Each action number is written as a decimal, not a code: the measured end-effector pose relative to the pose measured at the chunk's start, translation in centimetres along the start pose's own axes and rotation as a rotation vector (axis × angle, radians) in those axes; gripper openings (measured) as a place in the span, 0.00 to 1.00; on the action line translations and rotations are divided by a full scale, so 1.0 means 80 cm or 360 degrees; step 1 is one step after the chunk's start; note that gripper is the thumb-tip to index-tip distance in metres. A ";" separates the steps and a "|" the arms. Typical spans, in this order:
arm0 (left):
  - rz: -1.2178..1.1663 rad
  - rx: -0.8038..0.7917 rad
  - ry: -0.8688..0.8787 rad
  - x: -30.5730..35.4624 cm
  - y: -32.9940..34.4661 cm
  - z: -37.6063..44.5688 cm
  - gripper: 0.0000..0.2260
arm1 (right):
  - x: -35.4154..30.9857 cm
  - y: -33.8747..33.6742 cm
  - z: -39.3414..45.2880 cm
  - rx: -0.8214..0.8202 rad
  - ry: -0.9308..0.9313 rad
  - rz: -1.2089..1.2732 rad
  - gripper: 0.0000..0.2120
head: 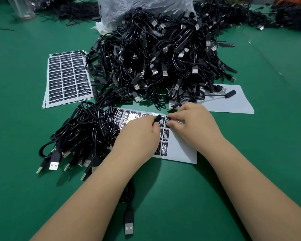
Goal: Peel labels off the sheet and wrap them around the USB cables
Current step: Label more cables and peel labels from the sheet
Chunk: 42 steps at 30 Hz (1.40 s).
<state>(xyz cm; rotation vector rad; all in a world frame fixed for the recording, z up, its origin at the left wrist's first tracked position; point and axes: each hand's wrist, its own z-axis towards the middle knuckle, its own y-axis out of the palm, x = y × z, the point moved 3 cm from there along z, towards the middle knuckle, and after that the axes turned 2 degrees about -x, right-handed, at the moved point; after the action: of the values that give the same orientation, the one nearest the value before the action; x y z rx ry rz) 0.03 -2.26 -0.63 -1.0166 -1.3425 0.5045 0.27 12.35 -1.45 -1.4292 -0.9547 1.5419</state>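
Green matting (24, 119) covered the bench, with work laid out for short reaches. The label sheet (179, 150) lay flat at centre, directly before the person, so that both hands could work over it without lifting it. The left hand (137, 134) rested on the sheet, its fingers curled round the black end of a USB cable (129, 221), whose plug trailed off toward 6 o'clock between the forearms; in my judgement the cable end was held close above the labels so a peeled label could go straight onto it. The right hand (193, 120) pinched at the top edge of a black label (167, 121), apparently lifting it from the backing; whether it had come free could not be determined.

Remaining labels were black, rectangular, with white print, standing in rows; the sheet's right part was bare white backing. A bundle of cables (87, 129) lay at 9 o'clock, touching the sheet. The main heap of cables (160, 54) sat at 12 o'clock, a full spare sheet (68, 77) at 10 o'clock, and a stripped backing sheet (233, 103) at 1 o'clock.
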 end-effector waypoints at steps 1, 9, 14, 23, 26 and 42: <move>-0.0007 0.0000 -0.0006 0.000 0.000 0.000 0.12 | 0.000 0.000 0.000 0.0019 0.0005 0.0011 0.13; 0.0057 0.0018 -0.0005 0.000 0.001 0.001 0.12 | 0.000 0.003 0.009 0.0078 0.0034 0.0089 0.09; 0.0062 0.0009 -0.0015 0.000 0.001 0.002 0.12 | -0.002 0.001 0.009 0.0140 -0.0009 0.0012 0.08; -0.0134 -0.0017 -0.0078 0.000 -0.001 -0.001 0.12 | -0.007 -0.004 0.000 0.0239 0.0059 0.0286 0.04; -0.0295 -0.0076 -0.0118 -0.001 -0.003 0.002 0.12 | -0.003 -0.011 -0.006 0.0348 0.0215 0.0905 0.08; -0.1129 0.0083 -0.0075 -0.002 0.003 0.003 0.12 | 0.006 -0.007 -0.013 0.0017 0.0759 0.2648 0.10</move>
<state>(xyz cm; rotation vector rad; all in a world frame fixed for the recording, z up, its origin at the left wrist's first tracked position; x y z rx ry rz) -0.17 -2.23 -0.96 -0.4321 -1.6095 0.0244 1.37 13.00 -1.15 -2.5916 0.8646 1.9348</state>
